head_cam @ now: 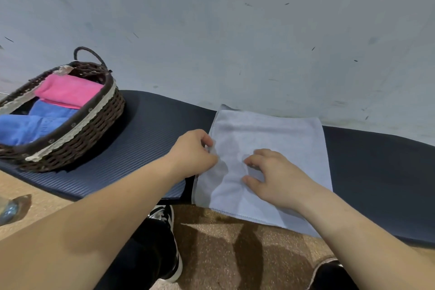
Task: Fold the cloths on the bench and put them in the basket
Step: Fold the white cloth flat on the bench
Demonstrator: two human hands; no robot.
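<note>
Head view: the pale grey-blue cloth lies flat on the dark bench, right of centre, its long axis running from the wall toward you and its near edge hanging over the bench front. Your left hand sits at the cloth's left long edge, about midway along it, with fingers curled in and pinching that edge. Your right hand rests on the middle of the cloth with fingers apart and loosely bent, tips pressing down. No fabric shows gathered between them, so it looks like it pins the cloth and does not grip it. The edge you hold is the one farthest from the free right edge, so the likely fold goes sideways, across the short axis, left over right. The pressing hand lies in that path and would probably need to lift or slide clear. The wicker basket stands on the same bench, well apart to the left, on your left hand's side. It already holds a folded pink cloth and a blue cloth. This cloth appears unfolded, or at most folded once, with its trip to the basket not yet begun.
</note>
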